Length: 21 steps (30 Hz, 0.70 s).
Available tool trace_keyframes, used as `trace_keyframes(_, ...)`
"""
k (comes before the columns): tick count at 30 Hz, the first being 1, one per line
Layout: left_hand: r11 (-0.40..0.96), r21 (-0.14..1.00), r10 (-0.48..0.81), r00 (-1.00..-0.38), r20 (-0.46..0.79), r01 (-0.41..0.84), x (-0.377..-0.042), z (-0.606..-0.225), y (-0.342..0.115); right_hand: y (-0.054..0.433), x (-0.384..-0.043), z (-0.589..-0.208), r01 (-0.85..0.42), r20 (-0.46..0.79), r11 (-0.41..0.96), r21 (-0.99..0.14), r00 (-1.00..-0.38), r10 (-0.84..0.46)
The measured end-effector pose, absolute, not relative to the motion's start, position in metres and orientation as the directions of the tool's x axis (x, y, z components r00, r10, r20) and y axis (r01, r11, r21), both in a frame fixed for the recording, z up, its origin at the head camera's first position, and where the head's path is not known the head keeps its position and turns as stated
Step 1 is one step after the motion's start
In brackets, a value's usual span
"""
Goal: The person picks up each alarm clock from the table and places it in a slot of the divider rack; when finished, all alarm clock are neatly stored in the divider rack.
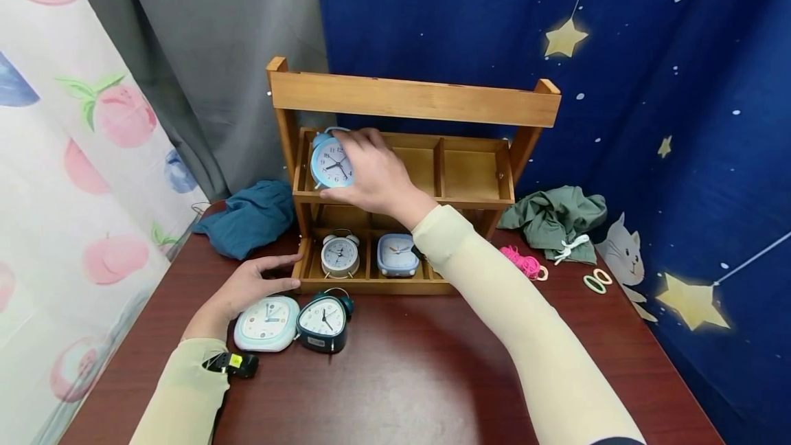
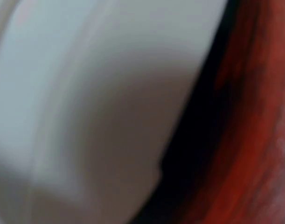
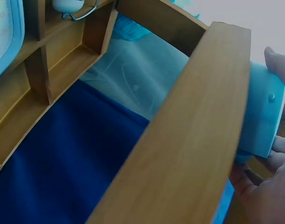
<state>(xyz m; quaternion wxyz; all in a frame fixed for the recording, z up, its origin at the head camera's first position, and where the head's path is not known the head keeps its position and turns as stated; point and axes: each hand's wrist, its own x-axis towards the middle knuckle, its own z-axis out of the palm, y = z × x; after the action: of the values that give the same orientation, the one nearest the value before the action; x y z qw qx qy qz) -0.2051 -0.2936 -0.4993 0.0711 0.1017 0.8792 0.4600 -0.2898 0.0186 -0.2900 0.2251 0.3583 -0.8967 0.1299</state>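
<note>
My right hand point(image 1: 377, 174) grips a light blue round alarm clock point(image 1: 331, 162) at the left compartment of the upper tier of a wooden shelf point(image 1: 414, 100). In the right wrist view, thumb and fingers hold both sides of the blue clock point(image 3: 261, 112) behind a wooden board point(image 3: 179, 135). My left hand point(image 1: 244, 290) rests with extended fingers at the shelf's lower left corner. Just below it, a pale blue square clock point(image 1: 267, 323) lies beside a dark teal alarm clock point(image 1: 323, 321). The left wrist view is blurred by a pale surface point(image 2: 86, 93) very close up.
On the lower tier sit a white twin-bell clock point(image 1: 340, 256) and a blue-framed square clock point(image 1: 397, 255). Blue cloth point(image 1: 250, 218) lies left of the shelf; green cloth point(image 1: 553, 218), pink yarn point(image 1: 521, 261) and small rings point(image 1: 594, 284) lie right.
</note>
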Motion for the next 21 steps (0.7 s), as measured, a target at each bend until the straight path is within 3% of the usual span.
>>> trace_keyframes(21,0.551,0.826,0.248,-0.968,-0.024,0.121,-0.206,-0.500,-0.294,0.017,-0.303,-0.306,-0.694,0.466,0.719,-0.033,-0.647,-0.603)
